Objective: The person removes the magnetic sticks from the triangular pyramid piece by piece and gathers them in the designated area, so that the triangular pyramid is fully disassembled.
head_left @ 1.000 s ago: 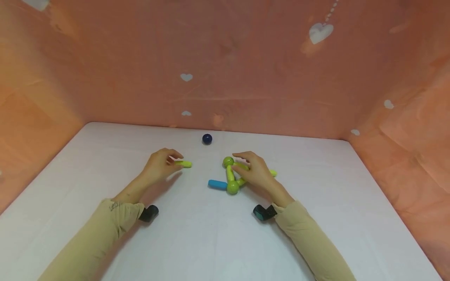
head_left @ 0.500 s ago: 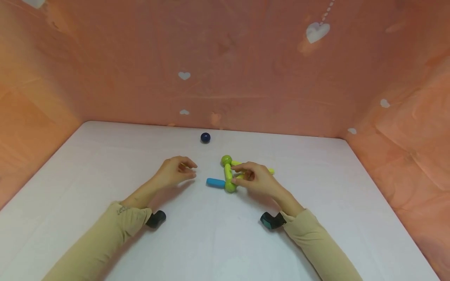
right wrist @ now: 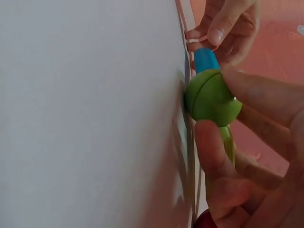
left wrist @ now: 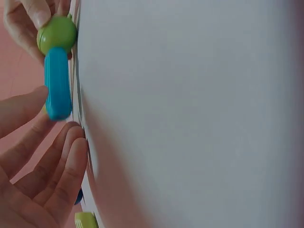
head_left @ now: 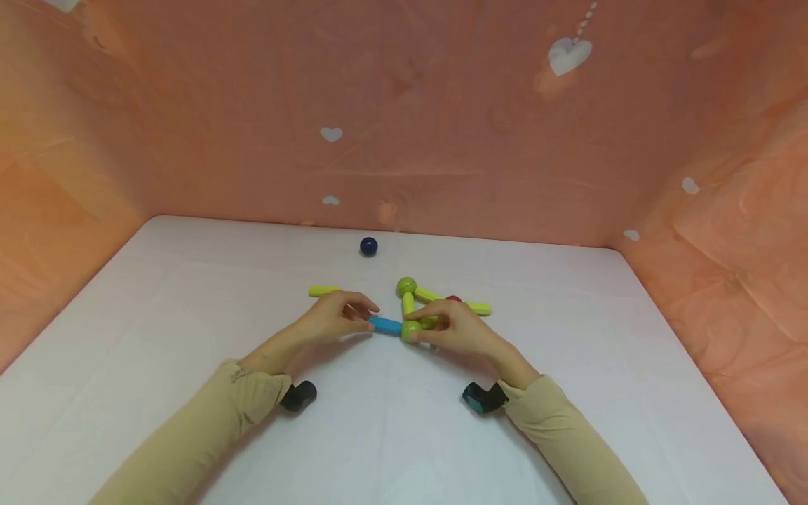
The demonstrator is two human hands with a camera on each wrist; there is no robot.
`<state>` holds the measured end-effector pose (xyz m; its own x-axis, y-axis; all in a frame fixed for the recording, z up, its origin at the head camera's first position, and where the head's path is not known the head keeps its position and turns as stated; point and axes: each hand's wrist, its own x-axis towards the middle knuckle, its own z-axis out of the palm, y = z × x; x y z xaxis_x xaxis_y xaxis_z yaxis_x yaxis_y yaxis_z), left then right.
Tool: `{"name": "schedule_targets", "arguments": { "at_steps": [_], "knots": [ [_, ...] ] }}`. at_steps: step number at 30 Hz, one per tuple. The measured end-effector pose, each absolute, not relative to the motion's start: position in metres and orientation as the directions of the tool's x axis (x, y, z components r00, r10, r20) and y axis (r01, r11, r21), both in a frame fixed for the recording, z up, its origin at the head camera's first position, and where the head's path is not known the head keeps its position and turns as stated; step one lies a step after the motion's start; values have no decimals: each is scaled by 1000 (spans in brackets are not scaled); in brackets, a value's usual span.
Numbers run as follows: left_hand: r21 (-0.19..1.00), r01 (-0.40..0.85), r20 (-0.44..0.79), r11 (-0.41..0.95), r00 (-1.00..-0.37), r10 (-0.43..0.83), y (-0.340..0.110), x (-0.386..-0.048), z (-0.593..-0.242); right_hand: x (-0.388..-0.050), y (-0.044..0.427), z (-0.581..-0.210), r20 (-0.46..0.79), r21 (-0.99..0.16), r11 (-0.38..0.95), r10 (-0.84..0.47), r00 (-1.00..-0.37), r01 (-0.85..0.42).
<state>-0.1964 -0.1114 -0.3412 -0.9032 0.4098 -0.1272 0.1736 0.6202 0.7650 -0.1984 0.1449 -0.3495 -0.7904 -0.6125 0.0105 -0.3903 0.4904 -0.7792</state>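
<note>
"Blue rod (head_left: 386,325): how is it placed?"

"At centre frame, between left hand (head_left: 331,317) and right hand (head_left: 463,330); long axis laid nearly left to right, right end met by a green ball (left wrist: 58,34)."

"Grasps?"

"Green ball is pinched by the right hand. Rod's free left end is bordered by the left hand's fingertips, the nearer hand there; whether gripped cannot be told."

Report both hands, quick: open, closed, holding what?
Left hand: closed, pinching the free end of the blue stick.
Right hand: closed, pinching the green ball at that stick's other end.
</note>
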Motion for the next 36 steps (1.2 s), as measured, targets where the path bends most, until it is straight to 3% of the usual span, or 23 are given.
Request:
{"name": "schedule_targets", "arguments": {
  "at_steps": [8,14,26,36],
  "knots": [
    [757,187,-117,626,-904,411,-104,-199,-344,-199,140,-348,20,-757,555,-508,-861,-345],
    [780,126,-143,613,-917,371,-100,-197,-346,-198,140,-347,-9,-762,584,-444,-896,-281],
    [790,79,-156,609,-933,323,-98,-190,-341,-201,139,-346,-25,-760,589,-449,-893,-275],
    [805,80,-107,587,-955,276,-142,-184,-341,-203,142,-348,-72,-791,576,-421,-904,-205]
  ]
}}
